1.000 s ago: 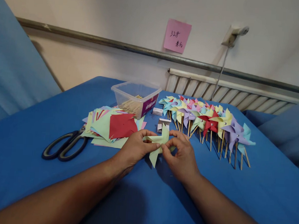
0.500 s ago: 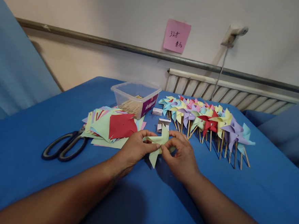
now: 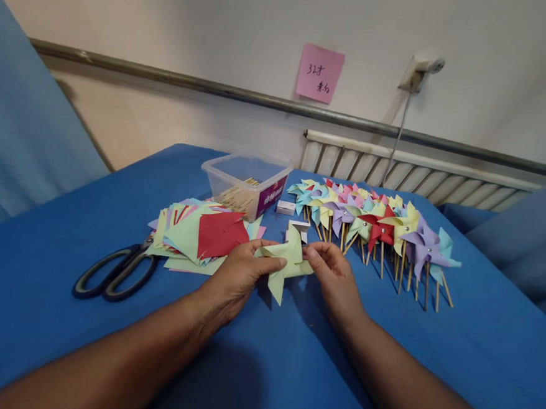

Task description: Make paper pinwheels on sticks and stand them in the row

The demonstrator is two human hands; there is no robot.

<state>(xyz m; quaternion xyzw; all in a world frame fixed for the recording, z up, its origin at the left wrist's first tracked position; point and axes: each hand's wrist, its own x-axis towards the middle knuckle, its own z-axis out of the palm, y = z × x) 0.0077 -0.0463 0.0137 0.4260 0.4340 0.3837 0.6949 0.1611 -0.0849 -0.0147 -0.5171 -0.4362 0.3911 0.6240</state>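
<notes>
Our left hand (image 3: 242, 272) pinches the pinwheel (image 3: 292, 254), likely to keep it folded; our right hand (image 3: 336, 279) curls beside it, grip unclear.

"What's above the rail (image 3: 216, 88)?"

"Pink note (image 3: 320, 73), then a socket (image 3: 415, 75) further right, on a pale wall (image 3: 196, 31)"

"Below it?"

"White radiator (image 3: 425, 161), under its right half; blue table (image 3: 64, 246) in front"

"By its ends?"

"Blue drapes (image 3: 27, 106)"

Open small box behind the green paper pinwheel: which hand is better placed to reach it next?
Probably the right hand: it is nearer the box, while the left hand grips the pinwheel.
</notes>
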